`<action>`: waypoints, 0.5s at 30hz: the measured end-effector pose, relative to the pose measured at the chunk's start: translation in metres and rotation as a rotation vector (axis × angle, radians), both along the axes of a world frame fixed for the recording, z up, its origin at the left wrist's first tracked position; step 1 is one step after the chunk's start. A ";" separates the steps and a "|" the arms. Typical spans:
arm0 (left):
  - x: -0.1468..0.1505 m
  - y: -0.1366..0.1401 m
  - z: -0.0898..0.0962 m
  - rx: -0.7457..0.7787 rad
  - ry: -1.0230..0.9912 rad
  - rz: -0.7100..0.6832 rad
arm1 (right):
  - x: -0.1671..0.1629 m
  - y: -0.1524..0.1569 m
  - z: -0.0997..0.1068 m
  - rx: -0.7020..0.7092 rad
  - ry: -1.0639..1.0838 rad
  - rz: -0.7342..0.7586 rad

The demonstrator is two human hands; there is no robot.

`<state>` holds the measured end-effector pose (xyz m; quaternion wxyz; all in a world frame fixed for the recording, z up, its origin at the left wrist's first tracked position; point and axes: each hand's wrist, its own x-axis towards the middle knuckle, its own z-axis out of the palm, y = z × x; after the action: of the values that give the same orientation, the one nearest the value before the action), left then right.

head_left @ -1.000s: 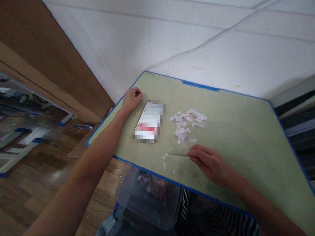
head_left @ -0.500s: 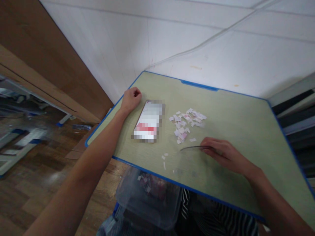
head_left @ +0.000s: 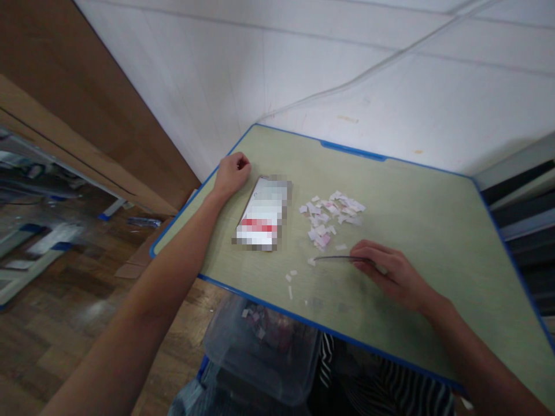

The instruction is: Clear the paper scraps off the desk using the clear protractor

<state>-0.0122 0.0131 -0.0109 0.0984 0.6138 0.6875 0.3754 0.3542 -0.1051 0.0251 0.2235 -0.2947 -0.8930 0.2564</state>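
My right hand [head_left: 385,268] is closed around thin dark tweezers [head_left: 336,257], their tip pointing left just above the table. A small white paper scrap [head_left: 311,262] is at the tip; whether it is gripped or only touched I cannot tell. Beyond the tip lies a loose heap of white and pinkish paper scraps [head_left: 336,208]. My left hand [head_left: 233,172] rests with curled fingers near the table's left edge, nothing visible in it. Beside it lies a phone [head_left: 262,211] with a lit, pixelated screen. Several smaller paper bits [head_left: 289,283] are scattered nearer the front edge.
The pale green table [head_left: 416,208] has a blue rim and stands against a white wall [head_left: 303,63]. Below its front edge sits a clear plastic bin [head_left: 264,370] containing scraps. A brown cardboard panel [head_left: 99,115] rises on the left, with dark slatted items [head_left: 529,225] at the right.
My right hand and the tweezers have shifted slightly left. A paper scrap now shows at the tip, below the heap. My left hand stays in place.
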 end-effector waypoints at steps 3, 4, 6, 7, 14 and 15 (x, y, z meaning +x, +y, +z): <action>0.001 0.000 0.001 0.000 -0.009 0.011 | 0.001 -0.001 0.003 0.027 0.010 -0.039; 0.001 0.000 0.001 0.003 -0.009 0.012 | 0.001 -0.001 0.003 0.032 0.009 -0.047; 0.002 -0.001 0.002 0.010 -0.011 0.008 | 0.001 0.000 0.002 0.041 0.007 -0.054; 0.002 -0.001 0.002 0.013 -0.010 0.005 | 0.001 0.001 0.002 0.042 0.004 -0.057; -0.001 0.000 0.000 0.014 0.009 -0.016 | 0.006 0.002 0.002 -0.049 -0.015 -0.040; -0.002 0.000 -0.001 0.010 0.007 -0.019 | 0.007 0.002 0.002 -0.046 -0.008 -0.053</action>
<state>-0.0142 0.0132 -0.0120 0.0964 0.6222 0.6800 0.3758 0.3609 -0.1035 0.0276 0.2198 -0.3242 -0.8796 0.2700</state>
